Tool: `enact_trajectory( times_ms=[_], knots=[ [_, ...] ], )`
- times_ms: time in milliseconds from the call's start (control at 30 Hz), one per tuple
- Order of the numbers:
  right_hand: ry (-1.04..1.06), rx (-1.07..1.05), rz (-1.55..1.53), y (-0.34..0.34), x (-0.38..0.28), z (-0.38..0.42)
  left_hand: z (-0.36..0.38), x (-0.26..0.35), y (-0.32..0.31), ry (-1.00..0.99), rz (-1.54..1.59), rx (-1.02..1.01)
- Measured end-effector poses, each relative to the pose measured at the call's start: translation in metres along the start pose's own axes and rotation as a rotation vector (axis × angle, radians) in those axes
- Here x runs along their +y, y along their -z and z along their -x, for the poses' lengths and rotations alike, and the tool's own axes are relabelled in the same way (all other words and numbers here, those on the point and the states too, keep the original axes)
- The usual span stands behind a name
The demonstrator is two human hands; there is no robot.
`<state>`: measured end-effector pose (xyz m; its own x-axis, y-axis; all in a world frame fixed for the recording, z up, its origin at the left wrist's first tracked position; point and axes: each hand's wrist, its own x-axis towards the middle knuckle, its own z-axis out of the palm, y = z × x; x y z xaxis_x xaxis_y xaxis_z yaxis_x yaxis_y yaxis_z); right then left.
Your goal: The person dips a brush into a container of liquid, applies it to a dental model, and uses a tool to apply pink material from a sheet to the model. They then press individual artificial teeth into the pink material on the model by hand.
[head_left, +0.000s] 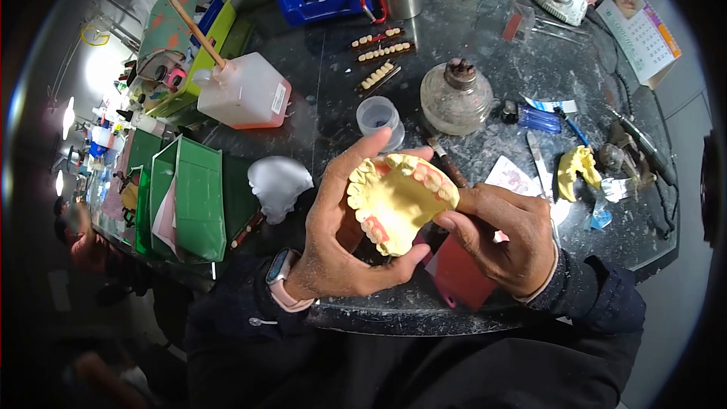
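Observation:
A yellow plaster dental cast point(405, 201) is held up over the front of the bench, its arch facing me. Pink wax and pale artificial teeth sit along parts of the arch, on both sides. My left hand point(324, 231) is wrapped round the cast's left side, fingers above and thumb below. On the right, my right hand point(511, 235) has its thumb and index finger pinched at the cast's edge, beside the set teeth. A red wax sheet point(462, 273) lies below the right hand. Behind the cast, a brown-handled tool point(448, 167) is partly hidden.
A glass burner point(457, 98) and clear cups point(379, 117) stand beyond the hands. Tooth strips point(385, 51) lie farther back. At left are a liquid-filled jug point(246, 91) and green bins point(189, 197). Another yellow cast point(577, 170) and a knife point(539, 163) are at right.

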<state>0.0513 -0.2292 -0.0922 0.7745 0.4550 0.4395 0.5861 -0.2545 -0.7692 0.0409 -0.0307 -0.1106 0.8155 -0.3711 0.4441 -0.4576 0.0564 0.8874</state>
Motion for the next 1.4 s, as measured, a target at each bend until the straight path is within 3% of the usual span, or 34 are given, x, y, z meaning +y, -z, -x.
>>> enact_trajectory(
  times_ms=[100, 300, 533, 733, 800, 967, 1067, 1100, 1200, 1267, 1400],
  knots=[
    [-0.037, -0.009, -0.01, 0.004, -0.001, -0.002, -0.002, 0.0, 0.0, 0.018, 0.223, -0.014],
    [-0.06, -0.01, 0.002, 0.002, 0.0, -0.002, -0.002, 0.005, 0.001, 0.046, 0.14, -0.003],
    [-0.329, -0.09, -0.272, 0.006, -0.007, -0.005, -0.001, 0.002, 0.002, 0.012, 0.131, 0.033],
    [-0.317, -0.104, -0.244, 0.005, -0.007, -0.005, 0.002, 0.002, 0.004, 0.01, 0.09, 0.031],
    [-0.208, -0.075, -0.206, 0.0, 0.001, -0.004, 0.003, 0.002, 0.006, -0.002, 0.074, 0.023],
    [-0.023, -0.06, 0.34, 0.038, -0.019, -0.017, 0.001, 0.004, 0.004, 0.067, 0.3, 0.15],
    [-0.151, 0.074, 0.838, 0.082, -0.031, -0.008, -0.005, 0.012, 0.006, 0.183, 0.449, 0.159],
    [-0.198, 0.01, 1.015, 0.094, -0.031, -0.003, -0.007, 0.01, 0.008, 0.18, 0.453, 0.144],
    [-0.177, -0.126, 1.015, 0.117, 0.009, 0.021, -0.007, 0.006, 0.013, 0.226, 0.523, 0.121],
    [-0.271, -0.167, 0.961, 0.117, 0.029, 0.03, -0.006, 0.004, 0.015, 0.241, 0.57, 0.12],
    [-0.282, -0.156, 0.893, 0.113, 0.031, 0.033, -0.005, 0.002, 0.017, 0.253, 0.602, 0.102]
  ],
)
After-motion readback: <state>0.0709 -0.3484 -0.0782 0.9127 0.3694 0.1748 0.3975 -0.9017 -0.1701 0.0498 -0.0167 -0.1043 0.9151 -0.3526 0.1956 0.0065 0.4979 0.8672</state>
